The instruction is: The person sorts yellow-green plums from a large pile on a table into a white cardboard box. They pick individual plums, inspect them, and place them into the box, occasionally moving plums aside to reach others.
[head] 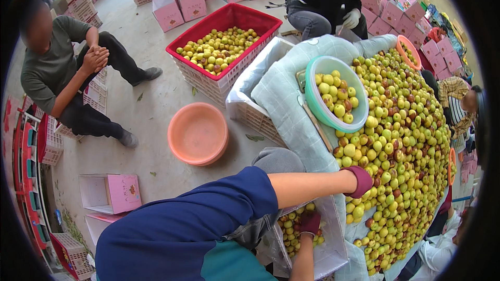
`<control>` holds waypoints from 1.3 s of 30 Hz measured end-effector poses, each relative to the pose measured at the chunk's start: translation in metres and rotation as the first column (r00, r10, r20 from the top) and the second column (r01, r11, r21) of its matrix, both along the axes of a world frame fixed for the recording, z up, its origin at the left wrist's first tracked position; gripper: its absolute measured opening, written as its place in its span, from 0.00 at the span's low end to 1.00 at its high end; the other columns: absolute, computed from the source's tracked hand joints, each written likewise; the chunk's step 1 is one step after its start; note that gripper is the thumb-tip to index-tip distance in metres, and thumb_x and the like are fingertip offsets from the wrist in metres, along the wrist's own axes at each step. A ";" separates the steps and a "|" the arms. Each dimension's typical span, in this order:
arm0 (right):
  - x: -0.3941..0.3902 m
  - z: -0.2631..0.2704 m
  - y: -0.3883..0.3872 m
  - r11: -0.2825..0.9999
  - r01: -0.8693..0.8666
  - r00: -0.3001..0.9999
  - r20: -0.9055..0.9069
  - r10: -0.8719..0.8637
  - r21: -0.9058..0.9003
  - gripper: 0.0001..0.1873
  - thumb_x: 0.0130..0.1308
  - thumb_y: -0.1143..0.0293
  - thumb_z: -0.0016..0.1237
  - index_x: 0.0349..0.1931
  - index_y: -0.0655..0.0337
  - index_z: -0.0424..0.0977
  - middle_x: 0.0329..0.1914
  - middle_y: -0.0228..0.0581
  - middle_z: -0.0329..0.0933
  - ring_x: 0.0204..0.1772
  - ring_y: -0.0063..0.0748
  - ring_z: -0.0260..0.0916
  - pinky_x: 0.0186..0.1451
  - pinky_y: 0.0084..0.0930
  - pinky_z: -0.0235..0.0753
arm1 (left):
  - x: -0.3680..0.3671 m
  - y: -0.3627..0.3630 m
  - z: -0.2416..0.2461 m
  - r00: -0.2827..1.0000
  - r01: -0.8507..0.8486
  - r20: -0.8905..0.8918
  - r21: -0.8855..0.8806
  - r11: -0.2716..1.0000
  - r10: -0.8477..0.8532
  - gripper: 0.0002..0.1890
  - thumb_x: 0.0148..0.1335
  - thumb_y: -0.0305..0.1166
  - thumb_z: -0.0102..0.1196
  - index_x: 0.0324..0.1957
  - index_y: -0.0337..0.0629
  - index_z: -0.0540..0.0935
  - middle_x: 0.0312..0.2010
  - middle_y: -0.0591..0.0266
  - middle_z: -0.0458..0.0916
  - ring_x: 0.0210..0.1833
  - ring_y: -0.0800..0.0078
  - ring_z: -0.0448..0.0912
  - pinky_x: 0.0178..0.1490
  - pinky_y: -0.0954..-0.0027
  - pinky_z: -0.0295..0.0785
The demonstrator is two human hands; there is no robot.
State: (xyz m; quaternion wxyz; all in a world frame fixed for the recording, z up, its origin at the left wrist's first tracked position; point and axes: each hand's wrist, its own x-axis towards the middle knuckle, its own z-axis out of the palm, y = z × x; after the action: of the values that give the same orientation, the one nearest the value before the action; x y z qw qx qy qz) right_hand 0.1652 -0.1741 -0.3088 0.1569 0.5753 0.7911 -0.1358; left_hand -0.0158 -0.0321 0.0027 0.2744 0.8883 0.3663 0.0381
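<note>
My left hand [358,182], in a maroon glove, rests at the near edge of a big heap of yellow-green and brown jujubes [398,152] on a pale quilted cloth [287,82]. Its fingers are hidden, so any grip on fruit cannot be made out. Below it, a carton [330,244] with a pale inside stands against the cloth and holds more jujubes [291,234]. My right hand [310,221], also gloved in maroon, reaches into this carton and touches the fruit. Its fingertips are out of sight among the jujubes.
A green basin [312,103] of jujubes sits on the heap's edge. An orange basin [197,134] stands on the floor, near a red-lined crate [224,74] of jujubes. One person [58,62] sits at left; another [326,2] crouches beyond the cloth. Pink cartons [125,193] lie at lower left.
</note>
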 end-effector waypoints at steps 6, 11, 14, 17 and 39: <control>-0.002 -0.003 -0.030 0.967 0.248 0.932 -0.288 -0.221 0.060 0.12 0.42 0.64 0.53 0.23 0.65 0.74 0.30 0.52 0.75 0.37 0.54 0.71 0.42 0.43 0.71 | 0.003 0.005 -0.002 0.999 -0.016 0.048 -0.079 0.997 0.020 0.09 0.44 0.30 0.53 0.27 0.38 0.82 0.25 0.53 0.81 0.29 0.58 0.80 0.34 0.61 0.74; 0.001 0.011 -0.016 0.977 0.153 0.936 -0.294 -0.191 -0.147 0.12 0.44 0.64 0.54 0.29 0.60 0.77 0.35 0.52 0.76 0.43 0.52 0.72 0.46 0.41 0.72 | 0.006 0.009 -0.014 0.996 -0.029 0.078 -0.031 0.999 0.031 0.11 0.45 0.32 0.52 0.31 0.39 0.83 0.30 0.50 0.81 0.34 0.55 0.80 0.38 0.57 0.74; 0.034 0.018 -0.023 0.868 0.390 0.837 -0.275 -0.474 -0.307 0.12 0.50 0.62 0.47 0.29 0.60 0.78 0.34 0.50 0.77 0.41 0.49 0.73 0.44 0.41 0.72 | 0.008 0.014 -0.021 0.999 0.010 0.050 -0.133 0.991 -0.003 0.11 0.46 0.33 0.51 0.29 0.39 0.82 0.31 0.48 0.80 0.36 0.53 0.79 0.40 0.58 0.74; 0.087 0.025 -0.033 0.996 0.091 0.985 -0.145 -0.093 -0.027 0.14 0.54 0.60 0.44 0.30 0.59 0.78 0.33 0.49 0.78 0.39 0.48 0.74 0.43 0.41 0.72 | 0.008 0.017 -0.026 0.996 -0.011 0.089 -0.037 0.999 0.015 0.11 0.48 0.35 0.51 0.33 0.43 0.81 0.32 0.53 0.80 0.38 0.54 0.78 0.43 0.56 0.72; 0.054 0.018 -0.034 0.892 0.437 0.870 -0.197 -0.452 -0.117 0.16 0.54 0.57 0.48 0.30 0.60 0.80 0.34 0.50 0.77 0.41 0.50 0.73 0.47 0.40 0.71 | 0.010 0.012 -0.017 0.998 0.006 0.070 -0.046 0.999 -0.003 0.08 0.51 0.35 0.54 0.32 0.45 0.80 0.31 0.55 0.80 0.36 0.56 0.78 0.41 0.59 0.72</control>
State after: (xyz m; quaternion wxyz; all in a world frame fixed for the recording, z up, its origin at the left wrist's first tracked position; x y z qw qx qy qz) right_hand 0.2191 -0.2077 -0.2911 0.0531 0.7174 0.6450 -0.2579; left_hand -0.0057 -0.0204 -0.0143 0.3073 0.8808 0.3551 0.0599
